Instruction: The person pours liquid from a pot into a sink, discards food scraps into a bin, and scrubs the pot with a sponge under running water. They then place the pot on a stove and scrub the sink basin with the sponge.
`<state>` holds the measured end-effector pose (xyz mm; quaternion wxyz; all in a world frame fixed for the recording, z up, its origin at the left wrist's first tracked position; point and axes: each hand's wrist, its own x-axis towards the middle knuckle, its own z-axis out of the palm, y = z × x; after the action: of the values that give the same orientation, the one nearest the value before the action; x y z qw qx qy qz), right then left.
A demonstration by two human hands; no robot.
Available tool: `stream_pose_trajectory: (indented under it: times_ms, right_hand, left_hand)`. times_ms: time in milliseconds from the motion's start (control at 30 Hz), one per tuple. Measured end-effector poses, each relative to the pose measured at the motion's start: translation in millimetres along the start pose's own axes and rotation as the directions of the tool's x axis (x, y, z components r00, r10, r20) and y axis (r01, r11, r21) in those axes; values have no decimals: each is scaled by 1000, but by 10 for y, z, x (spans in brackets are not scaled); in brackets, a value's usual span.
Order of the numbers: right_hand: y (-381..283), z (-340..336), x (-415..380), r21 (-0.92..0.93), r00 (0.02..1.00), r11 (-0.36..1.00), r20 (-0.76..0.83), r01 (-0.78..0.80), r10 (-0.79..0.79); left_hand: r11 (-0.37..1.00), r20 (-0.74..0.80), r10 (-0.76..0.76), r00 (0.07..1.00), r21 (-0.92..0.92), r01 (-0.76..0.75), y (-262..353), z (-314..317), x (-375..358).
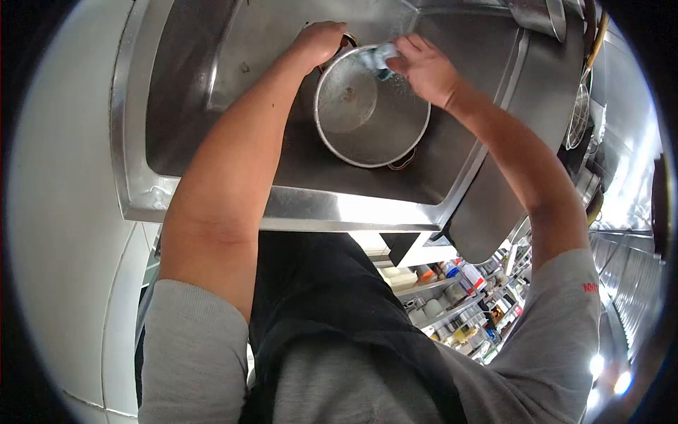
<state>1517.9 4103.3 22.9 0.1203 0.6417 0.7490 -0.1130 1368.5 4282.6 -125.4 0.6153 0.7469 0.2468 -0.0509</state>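
Note:
A large metal pot (395,141) sits tilted in the stainless steel sink, its open mouth facing me. My left hand (321,44) is closed around a handle on the pot's far left side; its fingertips are partly hidden. At the far rim, my right hand (426,69) grips a pale blue-green scrubbing cloth (380,59), pressed against the inside of the rim. Droplets or suds speckle the inner wall beside the cloth. A second wire-like handle (402,161) shows at the pot's near right edge.
The sink (296,205) has a raised metal front rim. Another metal vessel (540,15) stands at the far right corner. A wire strainer (580,113) hangs on the right. Shelves (452,304) with bottles and containers appear below right. White tiles line the left.

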Motion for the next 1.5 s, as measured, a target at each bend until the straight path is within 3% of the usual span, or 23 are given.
stream_pose_trajectory:
  times_ms: [67,100,133,200,233,300,367,433,567,667,767,800,833,867,967,1067,1133,1267,1333,1367,1400,1467,1500]
  right_hand:
    - [-316,106,-262,-34,934,948,164,-317,318]
    - [-533,114,-394,-120,877,954,376,-274,299]
    - [-784,162,-500,-192,770,958,571,-214,287]
    - [-1317,656,-392,-93,604,850,663,-518,441]
    - [-1591,878,-206,12,763,844,435,-536,479]
    - [-1718,1165,303,368,709,613,472,-699,525]
    - [-1603,1306,585,529,661,406,502,-745,558]
    - [-1527,1256,605,564,684,399,503,-723,528]
    - [-1177,1021,-127,342,725,718,609,-606,322]
    - [-491,762,-426,-32,769,978,612,-207,183]
    - [-232,847,-338,-26,955,996,282,-89,93]
    - [-413,986,-386,-3,952,976,219,-219,214]
    - [-683,1114,-347,200,776,777,388,-597,497]
    - [-980,1259,-219,301,497,399,598,-866,628]
    - [-1454,1652,460,199,542,703,783,-683,305]
    - [-1093,1529,694,464,788,655,493,-596,368]
    - [-774,1469,887,592,866,637,271,-494,420]
    - [-1342,1892,709,478,737,561,432,-676,520]
    - [-1424,2260,412,265,661,655,577,-708,480]
    - [-1273,2487,230,184,637,682,584,-707,503]
    - [-1152,2975,75,135,678,697,420,-704,603]
    - [-778,1994,419,261,509,436,444,-861,738]
    - [-692,2120,574,328,682,599,315,-731,660]
  left_hand:
    - [998,-82,33,996,53,-28,24,33,-4]
    - [995,-145,54,988,88,-42,16,55,4]
    - [991,-203,-35,979,120,60,151,79,-72]
    - [964,-363,-211,908,77,255,421,118,-261]
    - [968,-371,-196,908,75,240,426,114,-291]
    - [976,-376,-157,913,83,202,413,136,-288]
    - [978,-399,-125,908,106,181,421,171,-306]
    - [979,-445,-55,894,151,135,321,166,-268]
    - [961,-431,102,897,274,23,340,229,-316]
    - [952,-346,110,932,306,2,419,116,-367]
    - [956,-323,76,943,291,23,407,121,-327]
    - [958,-326,64,943,283,33,412,145,-313]
    - [959,-338,58,939,280,41,411,139,-295]
    - [959,-347,51,936,279,52,411,158,-301]
    - [952,-389,68,919,302,58,370,179,-281]
    - [954,-433,118,894,299,19,295,251,-318]
    - [953,-455,126,882,302,20,296,191,-306]
    - [946,-420,135,898,325,9,335,174,-293]
    - [944,-399,128,908,330,12,345,192,-326]
    - [944,-386,121,914,329,14,409,174,-341]
    - [944,-380,113,918,328,19,459,138,-355]
    - [944,-399,140,906,330,-1,524,85,-339]
    - [943,-403,152,903,331,-11,528,90,-345]
